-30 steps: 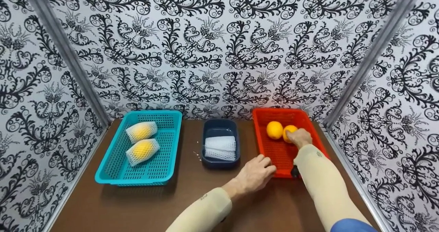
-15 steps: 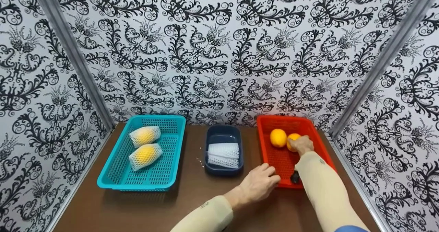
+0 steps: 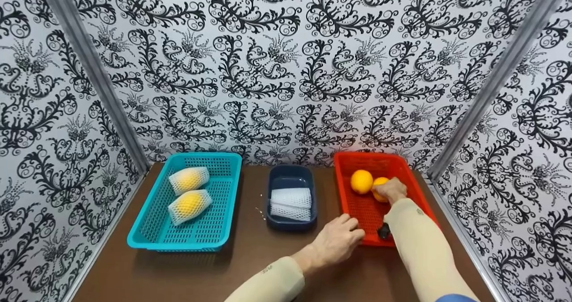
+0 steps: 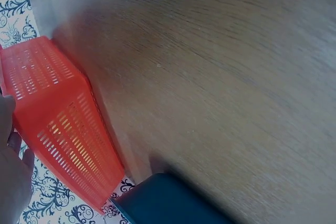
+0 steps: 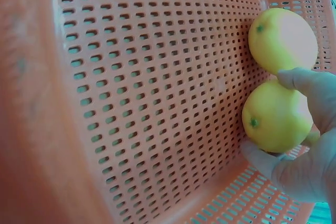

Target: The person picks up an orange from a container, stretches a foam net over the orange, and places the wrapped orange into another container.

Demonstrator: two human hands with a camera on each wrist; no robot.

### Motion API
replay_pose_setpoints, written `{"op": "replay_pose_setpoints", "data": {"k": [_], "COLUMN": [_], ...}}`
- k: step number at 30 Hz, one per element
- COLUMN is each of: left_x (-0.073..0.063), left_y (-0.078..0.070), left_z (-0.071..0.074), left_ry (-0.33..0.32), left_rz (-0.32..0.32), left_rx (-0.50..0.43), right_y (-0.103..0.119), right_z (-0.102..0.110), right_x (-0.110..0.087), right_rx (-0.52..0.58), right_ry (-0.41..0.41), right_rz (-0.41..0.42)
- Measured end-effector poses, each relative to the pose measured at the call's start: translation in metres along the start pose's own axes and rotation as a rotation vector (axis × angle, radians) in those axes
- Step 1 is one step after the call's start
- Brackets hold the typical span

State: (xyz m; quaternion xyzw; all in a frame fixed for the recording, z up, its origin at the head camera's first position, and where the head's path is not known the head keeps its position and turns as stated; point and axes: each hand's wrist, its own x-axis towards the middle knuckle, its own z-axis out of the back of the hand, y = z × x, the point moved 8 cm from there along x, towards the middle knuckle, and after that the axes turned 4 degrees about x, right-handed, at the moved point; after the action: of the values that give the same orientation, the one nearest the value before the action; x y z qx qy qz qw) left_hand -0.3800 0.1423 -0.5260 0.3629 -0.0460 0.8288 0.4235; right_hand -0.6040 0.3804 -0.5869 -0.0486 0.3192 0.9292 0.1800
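Two fruits [image 3: 189, 204] appeared finished, netted in the teal basket [image 3: 214, 212]; two oranges [image 3: 361, 182] remained bare. Right hand [image 3: 393, 191], curled, gripped one; left hand [image 3: 336, 239] pinched the red basket [image 3: 364, 211].

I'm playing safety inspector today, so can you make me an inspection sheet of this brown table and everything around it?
Surface: brown wood-grain table, tiny white specks beside the navy-blue rounded tub.
Job's things: two round yellow-orange fruits in the red rectangular plastic basket; two yellow fruits wrapped in white mesh in the teal rectangular plastic basket; stacked white mesh pieces in the tub.
Clutter: nothing seen besides the specks.
Hands: the bare right hand holds one yellow-orange fruit; the bare left hand is at the red basket's near left corner, its grip unclear.
Cables: nothing seen.
Surroundings: black-and-white patterned walls with grey corner posts.
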Motion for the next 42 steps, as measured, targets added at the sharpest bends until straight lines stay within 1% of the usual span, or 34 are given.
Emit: {"op": "replay_pose_setpoints", "data": {"k": [3, 4, 6, 10, 14, 18, 20, 22, 24, 28, 31, 33, 38, 40, 42], "left_x": [-0.004, -0.005, -0.007, -0.008, -0.006, -0.005, -0.005, -0.007, -0.009, -0.016, -0.023, -0.028, -0.041, -0.047, -0.054], "left_y": [-0.002, -0.002, 0.001, 0.008, 0.017, 0.028, 0.035, 0.043, 0.053, 0.074, 0.087, 0.095, 0.106, 0.109, 0.111], "left_z": [-0.003, -0.003, -0.005, -0.005, -0.004, 0.0, 0.005, 0.009, 0.013, 0.024, 0.033, 0.039, 0.047, 0.05, 0.051], "left_ry": [0.026, 0.032, 0.042, 0.053, 0.11, 0.182, 0.211, 0.222, 0.218, 0.185, 0.15, 0.115, 0.052, 0.044, 0.045], "left_rz": [0.013, 0.021, 0.043, 0.082, 0.129, 0.208, 0.266, 0.329, 0.389, 0.492, 0.574, 0.627, 0.738, 0.774, 0.798], "left_rx": [-0.017, -0.021, -0.023, -0.04, -0.081, -0.149, -0.199, -0.252, -0.31, -0.412, -0.49, -0.536, -0.693, -0.754, -0.783], "right_y": [0.005, 0.011, 0.018, 0.028, 0.04, 0.057, 0.067, 0.077, 0.085, 0.101, 0.111, 0.118, 0.131, 0.135, 0.137], "right_z": [0.006, 0.01, 0.017, 0.029, 0.041, 0.049, 0.052, 0.053, 0.053, 0.047, 0.038, 0.031, 0.015, 0.008, 0.001], "right_x": [-0.017, -0.027, -0.038, -0.043, -0.046, -0.055, -0.062, -0.07, -0.081, -0.107, -0.127, -0.14, -0.176, -0.19, -0.203], "right_rx": [-0.004, -0.001, 0.007, 0.039, 0.068, 0.118, 0.134, 0.15, 0.163, 0.192, 0.231, 0.267, 0.379, 0.424, 0.462], "right_ry": [-0.022, -0.032, -0.053, -0.077, -0.096, -0.1, -0.098, -0.102, -0.112, -0.113, -0.087, -0.065, -0.027, -0.008, 0.017], "right_rz": [0.004, 0.011, 0.013, 0.025, 0.044, 0.074, 0.095, 0.121, 0.156, 0.232, 0.292, 0.333, 0.446, 0.489, 0.525]}}
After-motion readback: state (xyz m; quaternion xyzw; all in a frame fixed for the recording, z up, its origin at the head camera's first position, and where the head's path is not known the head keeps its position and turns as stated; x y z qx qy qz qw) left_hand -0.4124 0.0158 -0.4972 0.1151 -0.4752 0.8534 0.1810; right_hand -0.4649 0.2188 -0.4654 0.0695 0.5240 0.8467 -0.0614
